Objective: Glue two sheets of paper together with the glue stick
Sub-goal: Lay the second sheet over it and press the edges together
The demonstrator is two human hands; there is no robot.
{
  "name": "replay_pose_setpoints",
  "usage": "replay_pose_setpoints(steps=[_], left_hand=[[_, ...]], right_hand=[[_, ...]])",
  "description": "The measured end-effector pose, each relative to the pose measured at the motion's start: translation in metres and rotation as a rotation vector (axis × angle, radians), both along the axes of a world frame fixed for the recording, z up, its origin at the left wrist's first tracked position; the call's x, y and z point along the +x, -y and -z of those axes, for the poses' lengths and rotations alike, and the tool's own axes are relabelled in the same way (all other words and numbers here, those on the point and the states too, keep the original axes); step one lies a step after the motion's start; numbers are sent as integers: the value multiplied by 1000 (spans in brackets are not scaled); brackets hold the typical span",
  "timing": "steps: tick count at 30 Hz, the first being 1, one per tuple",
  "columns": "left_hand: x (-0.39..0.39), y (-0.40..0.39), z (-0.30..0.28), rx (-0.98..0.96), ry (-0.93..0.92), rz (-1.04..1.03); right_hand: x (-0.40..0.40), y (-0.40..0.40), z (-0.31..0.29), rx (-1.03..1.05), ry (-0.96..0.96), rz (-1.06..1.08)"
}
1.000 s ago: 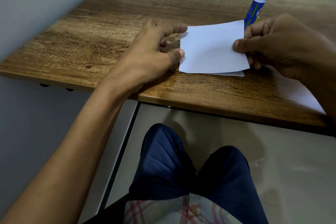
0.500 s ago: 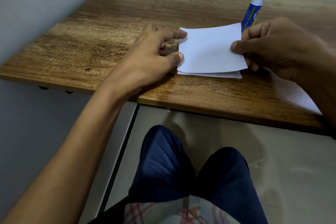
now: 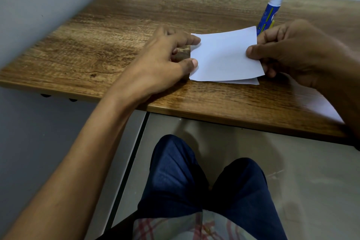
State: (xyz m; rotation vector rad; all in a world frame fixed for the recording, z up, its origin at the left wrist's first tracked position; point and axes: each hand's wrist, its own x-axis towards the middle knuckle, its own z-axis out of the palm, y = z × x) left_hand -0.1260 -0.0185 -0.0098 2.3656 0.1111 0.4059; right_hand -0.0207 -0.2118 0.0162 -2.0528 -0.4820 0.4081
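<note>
A small white top sheet [image 3: 224, 58] lies over a second white sheet [image 3: 245, 81], of which only the near edge shows, on the wooden table [image 3: 136, 25]. My left hand [image 3: 161, 64] pinches the top sheet's left edge between thumb and forefinger. At the right edge my right hand [image 3: 292, 52] pinches the same sheet, thumb on top and fingers underneath. The right side looks slightly lifted. Behind the paper a blue glue stick [image 3: 269, 13] with a white cap stands upright, just beyond my right hand.
A grey wall runs along the table's left side and a pale wall along its back. The table's near edge lies close below the paper. A larger white sheet [image 3: 319, 103] lies under my right forearm. My knees show below the table.
The top sheet has shifted a little over the lower one and its left edge now lies between my left thumb and forefinger. Both hands stay at the edges.
</note>
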Motion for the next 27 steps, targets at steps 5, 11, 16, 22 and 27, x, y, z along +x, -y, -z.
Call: replay_pose_setpoints(steps=[5, 11, 16, 22, 27], left_hand=[[-1, 0, -2, 41, -46, 13], [-1, 1, -4, 103, -79, 12], [-1, 1, -4, 133, -92, 17], [-1, 0, -6, 200, -141, 56], [1, 1, -9, 281, -175, 98]], right_hand=[[0, 0, 0, -8, 7, 8], [1, -1, 2, -23, 23, 22], [0, -2, 3, -11, 32, 29], [-2, -2, 2, 7, 51, 65], [-1, 1, 2, -77, 97, 64]])
